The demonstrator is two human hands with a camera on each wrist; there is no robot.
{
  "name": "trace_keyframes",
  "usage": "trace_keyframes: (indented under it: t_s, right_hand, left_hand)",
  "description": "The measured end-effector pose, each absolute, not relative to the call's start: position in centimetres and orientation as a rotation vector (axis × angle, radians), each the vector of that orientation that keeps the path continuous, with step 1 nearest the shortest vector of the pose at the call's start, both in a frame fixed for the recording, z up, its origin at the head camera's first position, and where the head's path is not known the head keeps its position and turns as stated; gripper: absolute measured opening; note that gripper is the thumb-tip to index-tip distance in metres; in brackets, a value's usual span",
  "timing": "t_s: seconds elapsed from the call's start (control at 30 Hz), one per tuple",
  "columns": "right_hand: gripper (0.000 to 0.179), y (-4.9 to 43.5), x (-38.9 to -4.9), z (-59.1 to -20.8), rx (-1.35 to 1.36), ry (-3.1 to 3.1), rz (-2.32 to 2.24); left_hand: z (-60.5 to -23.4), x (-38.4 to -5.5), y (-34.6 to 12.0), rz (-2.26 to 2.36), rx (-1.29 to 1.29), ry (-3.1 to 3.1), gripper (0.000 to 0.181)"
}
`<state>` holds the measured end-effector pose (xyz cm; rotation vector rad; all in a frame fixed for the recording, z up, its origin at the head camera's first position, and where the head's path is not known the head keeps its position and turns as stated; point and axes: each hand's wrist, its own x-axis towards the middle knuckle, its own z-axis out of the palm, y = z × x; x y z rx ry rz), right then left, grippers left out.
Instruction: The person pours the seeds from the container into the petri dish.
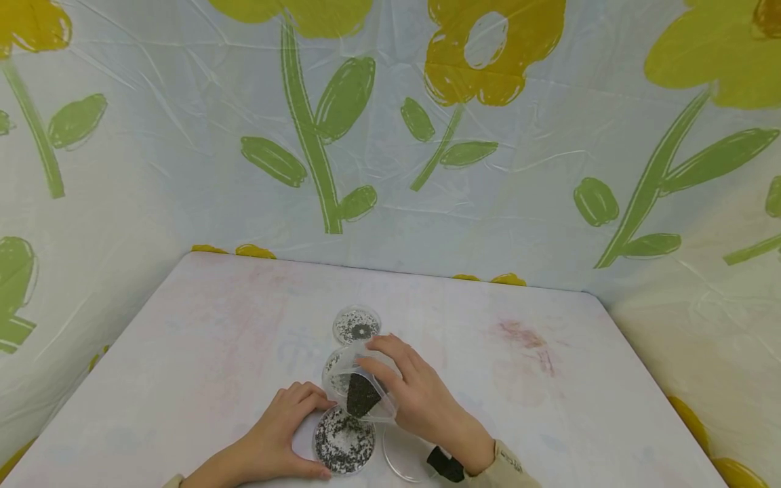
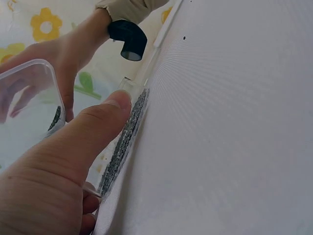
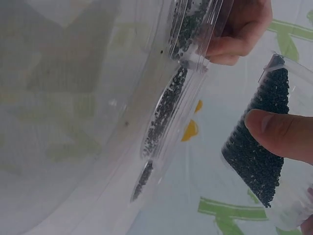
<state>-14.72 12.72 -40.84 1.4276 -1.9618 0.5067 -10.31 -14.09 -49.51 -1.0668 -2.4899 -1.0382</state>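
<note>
My left hand (image 1: pixel 281 434) holds the nearest round clear dish (image 1: pixel 344 440) by its rim, thumb at the near side and fingers at the far side. Black grains lie scattered over white in that dish. In my right hand (image 1: pixel 424 390) is a clear plastic container (image 1: pixel 381 407), tilted above the dishes. Dark grains (image 3: pixel 259 132) are heaped in its lower corner, and my right thumb (image 3: pixel 283 134) presses its outside in the right wrist view. Behind it a middle dish (image 1: pixel 332 366) is partly hidden.
A third dish (image 1: pixel 350 322) with black grains, one patch denser, stands farthest back in the row. Beside the nearest dish lies a clear round lid (image 1: pixel 399 455), partly under my right wrist. The pale table (image 1: pixel 201 366) meets a flower-print curtain (image 1: pixel 390 224) at the back.
</note>
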Motion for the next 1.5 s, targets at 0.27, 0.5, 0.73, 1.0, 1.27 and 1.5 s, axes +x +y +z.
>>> trace_keyframes:
  t_s: [0.27,0.5,0.73,1.0,1.27,1.5]
  right_hand:
    - [0.091,13.1,-14.8,-41.4,1.288,-2.182,0.749]
    - [0.099,13.3,-15.0,-41.0,1.139,-2.288,1.171]
    - [0.103,14.2,-15.2,-40.6,0.893,-2.41,1.468]
    - [0.105,15.7,-16.1,-40.4,0.596,-2.464,1.616]
    - [0.102,17.8,-18.0,-40.6,0.438,-2.436,1.657]
    - [0.097,20.6,-20.2,-42.1,0.336,-2.399,1.749]
  left_hand:
    - [-49.6,-10.4,-14.1,-1.027,-1.078,-2.472,0.08]
    - [-49.5,-10.5,-14.1,-1.036,-1.094,-2.456,0.079]
    - [-49.3,-10.4,-14.1,-1.052,-1.087,-2.469,0.079]
    - [-49.3,-10.2,-14.1,-1.107,-1.036,-2.542,0.079]
    - [-49.5,-10.3,-14.1,-1.108,-1.029,-2.542,0.079]
    - [-49.4,-10.3,-14.0,-1.117,-1.027,-2.551,0.079]
